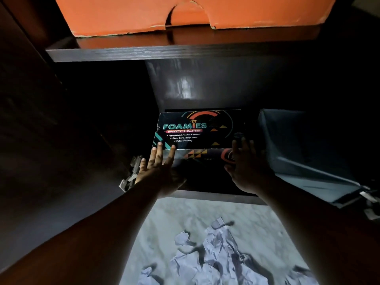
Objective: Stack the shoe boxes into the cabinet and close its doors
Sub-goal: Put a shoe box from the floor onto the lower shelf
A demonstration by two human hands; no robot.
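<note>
A black shoe box (197,130) with colourful lettering lies flat in the cabinet's dark lower compartment. My left hand (158,167) presses straight fingers against the box's near left corner. My right hand (244,163) lies with straight fingers on the near right corner. An orange shoe box (185,13) stands on the dark wooden shelf (144,52) above. A grey-blue box (304,149) sits to the right of the black one in the same compartment.
The left cabinet door (51,140) stands open, with its metal hinge (131,173) just left of my left hand. Crumpled white paper (216,251) lies on the pale floor (174,214) in front of the cabinet.
</note>
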